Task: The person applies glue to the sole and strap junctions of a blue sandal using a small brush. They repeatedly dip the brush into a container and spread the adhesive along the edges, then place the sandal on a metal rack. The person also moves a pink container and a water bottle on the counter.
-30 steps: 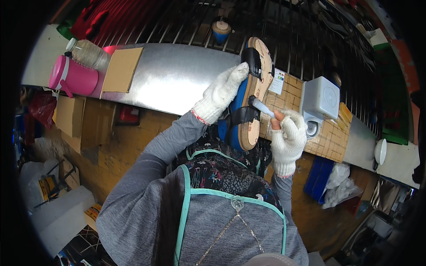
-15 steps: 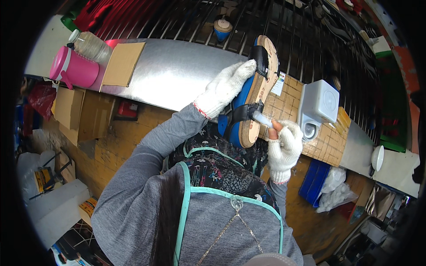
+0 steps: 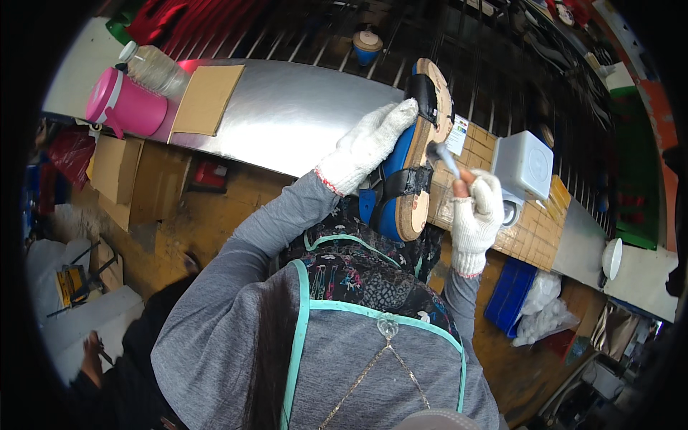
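My left hand (image 3: 369, 145), in a white knitted glove, grips the side of a sandal (image 3: 414, 166) at its upper part. The sandal stands tilted over the bench's near edge, with a pale sole face, a cork-brown edge, blue sides and black straps. In my right hand (image 3: 479, 209), also gloved but with bare fingertips showing, is a small brush (image 3: 448, 159) with a whitish handle. Its dark bristle end is at the middle of the pale face, just above the lower strap. Whether the bristles touch it I cannot tell.
Right of the sandal, a white plastic container (image 3: 527, 165) stands on a gridded brown board (image 3: 534, 229). A cardboard piece (image 3: 208, 100) and a pink jug (image 3: 129, 104) sit at the bench's left. Beyond runs a rack of metal bars holding another blue-and-tan shoe piece (image 3: 368, 44). Another person's hand (image 3: 93, 356) shows lower left.
My right hand has moved the brush upward from the lower strap to the sandal's middle. My left hand keeps its hold. A dark-clothed person has come into view at lower left.
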`<act>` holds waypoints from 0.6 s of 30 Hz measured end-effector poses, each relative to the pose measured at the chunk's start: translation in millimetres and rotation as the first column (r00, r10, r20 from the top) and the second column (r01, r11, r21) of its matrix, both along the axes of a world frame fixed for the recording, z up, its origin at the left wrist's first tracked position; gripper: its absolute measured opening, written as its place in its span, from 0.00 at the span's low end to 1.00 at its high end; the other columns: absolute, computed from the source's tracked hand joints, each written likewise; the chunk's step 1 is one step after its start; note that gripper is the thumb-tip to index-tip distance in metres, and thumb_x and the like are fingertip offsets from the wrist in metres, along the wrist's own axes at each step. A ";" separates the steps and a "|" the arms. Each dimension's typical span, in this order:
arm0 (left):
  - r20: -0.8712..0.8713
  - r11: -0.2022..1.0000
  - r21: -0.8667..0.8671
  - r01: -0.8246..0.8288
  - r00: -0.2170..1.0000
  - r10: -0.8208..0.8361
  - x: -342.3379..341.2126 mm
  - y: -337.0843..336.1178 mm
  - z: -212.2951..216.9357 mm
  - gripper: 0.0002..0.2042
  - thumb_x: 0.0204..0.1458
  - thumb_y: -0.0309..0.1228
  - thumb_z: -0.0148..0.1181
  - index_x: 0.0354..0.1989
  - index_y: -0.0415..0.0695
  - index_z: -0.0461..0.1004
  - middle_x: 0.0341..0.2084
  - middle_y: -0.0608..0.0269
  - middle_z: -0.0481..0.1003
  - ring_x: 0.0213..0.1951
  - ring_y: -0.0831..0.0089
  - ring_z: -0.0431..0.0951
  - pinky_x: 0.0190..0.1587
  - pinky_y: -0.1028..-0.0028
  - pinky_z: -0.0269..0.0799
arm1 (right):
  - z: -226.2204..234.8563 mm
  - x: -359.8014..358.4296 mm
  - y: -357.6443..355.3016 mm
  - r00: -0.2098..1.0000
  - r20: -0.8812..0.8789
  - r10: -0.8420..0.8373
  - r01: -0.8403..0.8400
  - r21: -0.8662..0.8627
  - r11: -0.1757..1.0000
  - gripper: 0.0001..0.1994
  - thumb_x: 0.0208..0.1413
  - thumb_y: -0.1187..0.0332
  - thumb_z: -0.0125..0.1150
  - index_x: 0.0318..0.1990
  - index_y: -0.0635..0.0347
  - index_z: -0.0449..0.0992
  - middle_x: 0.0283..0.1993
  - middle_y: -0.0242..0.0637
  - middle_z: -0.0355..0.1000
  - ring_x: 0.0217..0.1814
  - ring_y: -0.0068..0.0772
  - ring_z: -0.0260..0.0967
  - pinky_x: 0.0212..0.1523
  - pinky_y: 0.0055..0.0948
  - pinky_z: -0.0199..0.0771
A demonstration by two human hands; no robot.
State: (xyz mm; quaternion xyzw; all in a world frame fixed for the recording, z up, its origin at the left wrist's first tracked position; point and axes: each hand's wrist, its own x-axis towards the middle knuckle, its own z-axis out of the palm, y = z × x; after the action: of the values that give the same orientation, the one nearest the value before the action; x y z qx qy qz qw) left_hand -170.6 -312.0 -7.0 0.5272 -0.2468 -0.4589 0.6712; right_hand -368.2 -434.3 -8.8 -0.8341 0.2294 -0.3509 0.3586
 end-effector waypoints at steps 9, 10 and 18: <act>0.165 0.958 0.072 -0.276 0.951 0.262 20.7 17.3 -3.4 0.38 0.63 0.61 0.49 0.58 0.31 0.70 0.47 0.47 0.77 0.50 0.66 0.77 0.58 0.71 0.70 | 26.7 -22.1 34.7 0.961 -0.122 0.247 -0.168 0.453 0.876 0.09 0.57 0.72 0.66 0.42 0.69 0.82 0.38 0.35 0.71 0.36 0.23 0.67 0.34 0.22 0.67; 0.194 0.954 0.098 -0.282 0.946 0.259 21.8 18.7 -2.1 0.38 0.63 0.61 0.49 0.58 0.30 0.71 0.47 0.47 0.77 0.50 0.66 0.77 0.58 0.71 0.70 | 28.2 -22.9 35.8 0.959 -0.138 0.249 -0.172 0.414 0.894 0.09 0.57 0.72 0.66 0.42 0.69 0.82 0.38 0.35 0.71 0.37 0.23 0.67 0.34 0.23 0.67; 0.188 0.951 0.115 -0.288 0.946 0.263 19.1 19.3 -0.6 0.39 0.62 0.62 0.49 0.58 0.30 0.71 0.46 0.46 0.78 0.49 0.64 0.78 0.57 0.70 0.71 | 25.9 -7.5 40.1 0.966 -0.253 0.045 -0.071 -0.092 0.993 0.09 0.52 0.71 0.71 0.42 0.58 0.85 0.37 0.36 0.75 0.40 0.33 0.70 0.47 0.29 0.63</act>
State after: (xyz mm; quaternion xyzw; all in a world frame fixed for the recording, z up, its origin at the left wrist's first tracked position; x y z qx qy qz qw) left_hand -151.4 -292.7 -7.5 0.6398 -0.1940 -0.3299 0.6664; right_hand -375.6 -394.2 17.1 -0.8951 0.2304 -0.2431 0.2943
